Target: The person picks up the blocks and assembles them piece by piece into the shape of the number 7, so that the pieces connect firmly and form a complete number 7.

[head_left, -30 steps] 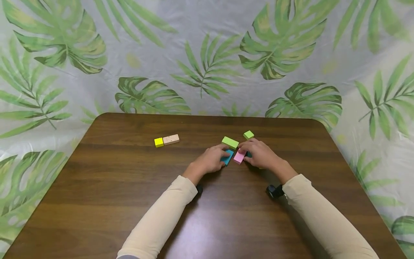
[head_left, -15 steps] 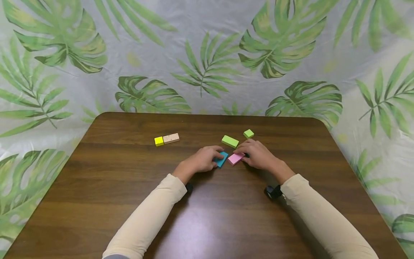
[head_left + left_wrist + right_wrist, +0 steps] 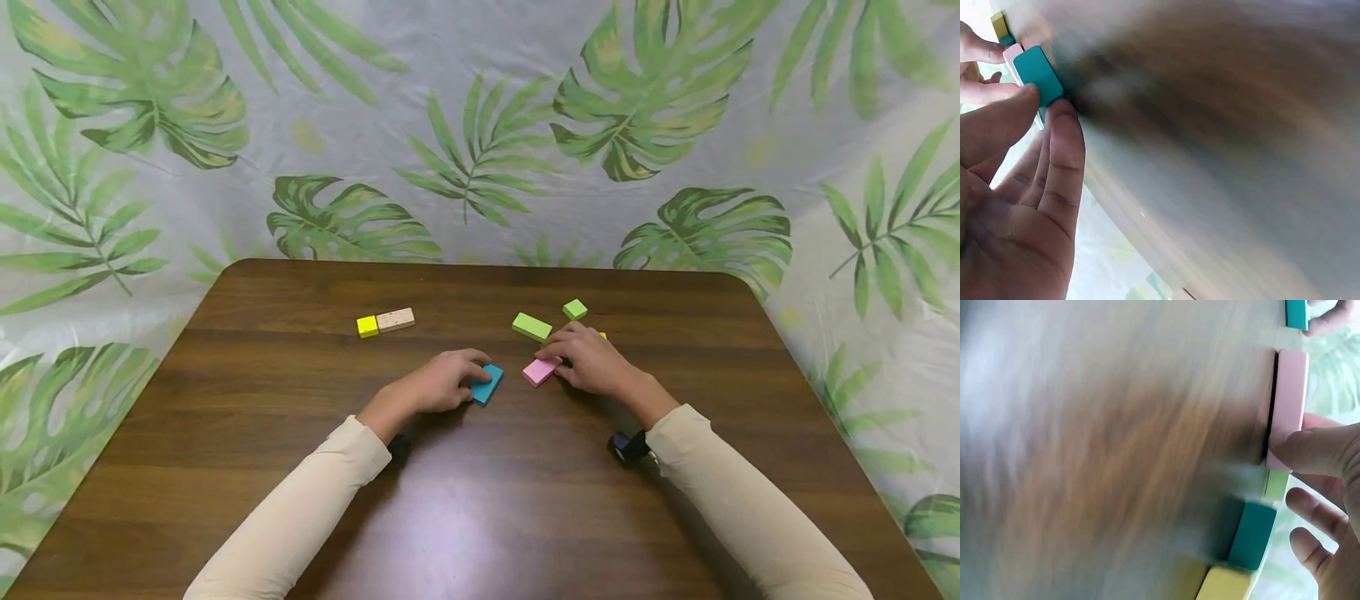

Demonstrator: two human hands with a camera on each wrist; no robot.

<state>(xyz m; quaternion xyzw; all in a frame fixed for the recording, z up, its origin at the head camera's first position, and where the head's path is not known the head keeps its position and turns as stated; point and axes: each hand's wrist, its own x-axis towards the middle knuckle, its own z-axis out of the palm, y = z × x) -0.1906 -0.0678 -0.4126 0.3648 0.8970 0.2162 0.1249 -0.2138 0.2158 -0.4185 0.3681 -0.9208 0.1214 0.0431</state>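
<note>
My left hand (image 3: 442, 382) pinches a flat blue block (image 3: 490, 385) between thumb and fingers, low over the table. In the left wrist view the thumb and a finger meet at the near end of this blue block (image 3: 1036, 70). To its right, my right hand (image 3: 591, 362) grips one end of a pink block (image 3: 540, 372), whose other end points toward the blue one. The right wrist view shows the thumb pressed on the pink block (image 3: 1289, 394), lying flat near the tabletop. A gap separates the two held blocks.
A long green block (image 3: 532, 327) and a small green block (image 3: 574, 309) lie beyond the right hand. Beside that hand are a teal block (image 3: 1254, 534) and a yellow block (image 3: 1225, 584). Farther left, a yellow cube (image 3: 367, 326) adjoins a plain wooden block (image 3: 395, 320).
My left hand has drawn the blue block left and toward me, away from the others. My right hand has turned the pink block and shifted it slightly left.
</note>
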